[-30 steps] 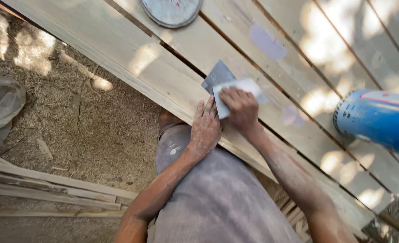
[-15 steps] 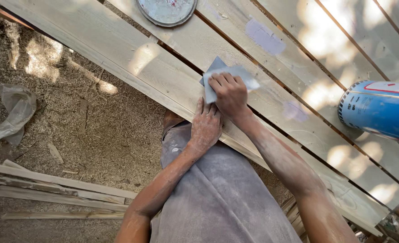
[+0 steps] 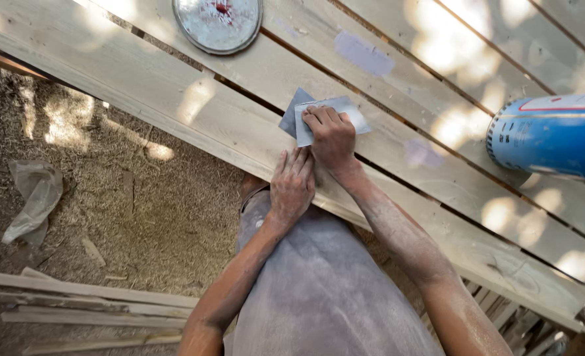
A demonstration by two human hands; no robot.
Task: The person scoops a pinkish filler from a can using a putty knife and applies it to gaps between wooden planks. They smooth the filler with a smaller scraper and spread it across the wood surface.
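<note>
A folded sheet of grey sandpaper [image 3: 332,118] is pressed flat on a pale wooden plank [image 3: 174,99] of a slatted surface, just above the middle of the view. It is held down by the right hand [image 3: 332,142], fingers spread over it. The left hand [image 3: 291,186] is laid open and flat on the same plank, touching the right wrist at 7 o'clock from the sheet. A round metal lid [image 3: 218,23] is seen at 11 o'clock, a blue cylindrical can [image 3: 549,138] at 3 o'clock. Sawdust-covered ground [image 3: 108,211], a crumpled plastic scrap [image 3: 34,198] and thin wooden strips [image 3: 75,306] are seen at 8 o'clock.
</note>
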